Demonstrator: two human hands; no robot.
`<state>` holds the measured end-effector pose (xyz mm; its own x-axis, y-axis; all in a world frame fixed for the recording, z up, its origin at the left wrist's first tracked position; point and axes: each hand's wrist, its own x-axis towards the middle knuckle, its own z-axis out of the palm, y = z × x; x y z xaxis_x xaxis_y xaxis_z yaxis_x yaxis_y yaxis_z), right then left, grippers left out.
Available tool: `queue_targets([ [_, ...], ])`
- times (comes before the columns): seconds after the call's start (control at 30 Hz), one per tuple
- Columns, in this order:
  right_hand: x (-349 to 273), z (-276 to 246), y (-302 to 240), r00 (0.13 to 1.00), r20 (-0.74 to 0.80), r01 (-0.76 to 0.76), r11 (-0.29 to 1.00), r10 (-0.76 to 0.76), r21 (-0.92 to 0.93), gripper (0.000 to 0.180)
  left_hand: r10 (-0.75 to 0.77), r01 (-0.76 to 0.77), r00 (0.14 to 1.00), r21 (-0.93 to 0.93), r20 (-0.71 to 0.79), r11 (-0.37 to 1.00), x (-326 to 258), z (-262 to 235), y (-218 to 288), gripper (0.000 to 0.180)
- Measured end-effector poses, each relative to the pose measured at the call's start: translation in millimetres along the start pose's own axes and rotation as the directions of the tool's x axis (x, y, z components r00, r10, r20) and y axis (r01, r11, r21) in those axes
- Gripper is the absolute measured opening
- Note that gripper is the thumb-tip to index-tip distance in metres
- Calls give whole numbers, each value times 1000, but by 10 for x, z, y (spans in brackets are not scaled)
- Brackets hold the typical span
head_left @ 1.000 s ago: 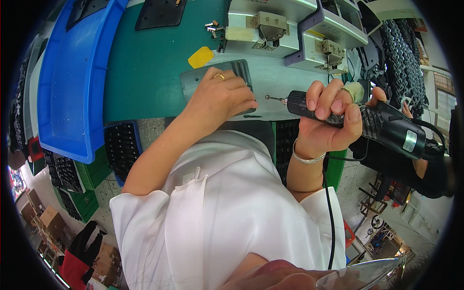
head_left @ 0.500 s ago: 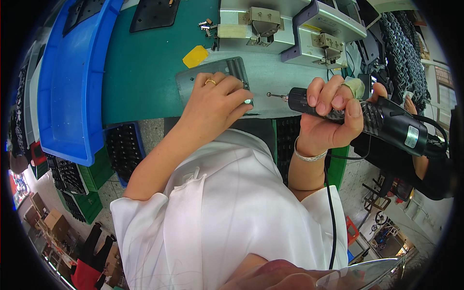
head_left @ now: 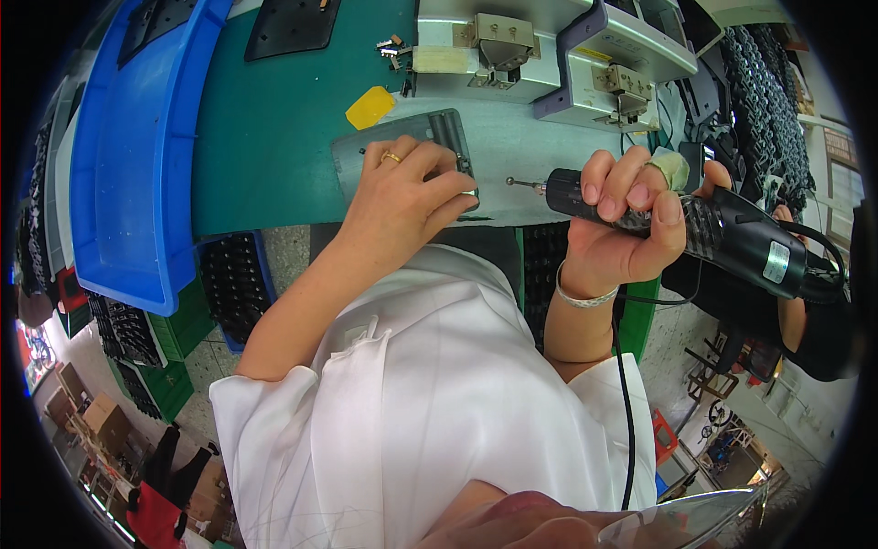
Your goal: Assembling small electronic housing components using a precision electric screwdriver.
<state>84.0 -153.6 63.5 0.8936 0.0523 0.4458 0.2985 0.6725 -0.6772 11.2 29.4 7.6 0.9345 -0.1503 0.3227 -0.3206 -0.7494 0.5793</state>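
My left hand (head_left: 398, 190) lies over a dark grey flat panel (head_left: 444, 130) at the near edge of the bench. Its fingers are curled, and the thumb and fingertips come together at the panel's right side. A small bright spot shows at those tips; what is pinched there, if anything, I cannot make out. Wrapped around a black corded rotary tool (head_left: 702, 227) is my right hand (head_left: 631, 215), held to the right of the panel. The tool's thin metal shaft ends in a small round tip and points left, apart from the panel.
A blue plastic bin (head_left: 128, 174) stands at the left. Behind the panel lie a yellow piece (head_left: 370, 108), several small metal parts (head_left: 393, 51) and a black plate (head_left: 291, 27). Grey machines (head_left: 485, 64) stand at the back. Another person's dark sleeve (head_left: 805, 339) is at the right.
My left fingertips have shifted very slightly, and the bright spot there now looks thinner. The right hand and the tool have barely moved.
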Motion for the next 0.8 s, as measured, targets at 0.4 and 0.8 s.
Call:
queue_targets([
  [0.4, -13, 35, 94, 999, 15, -40, 999, 41, -20, 58, -74, 77, 980, 7, -184, 997, -97, 92, 33, 23],
  [0.8, -27, 60, 165, 998, 25, -54, 999, 54, 3, 56, -150, 161, 964, 33, -221, 986, -152, 139, 102, 22],
])
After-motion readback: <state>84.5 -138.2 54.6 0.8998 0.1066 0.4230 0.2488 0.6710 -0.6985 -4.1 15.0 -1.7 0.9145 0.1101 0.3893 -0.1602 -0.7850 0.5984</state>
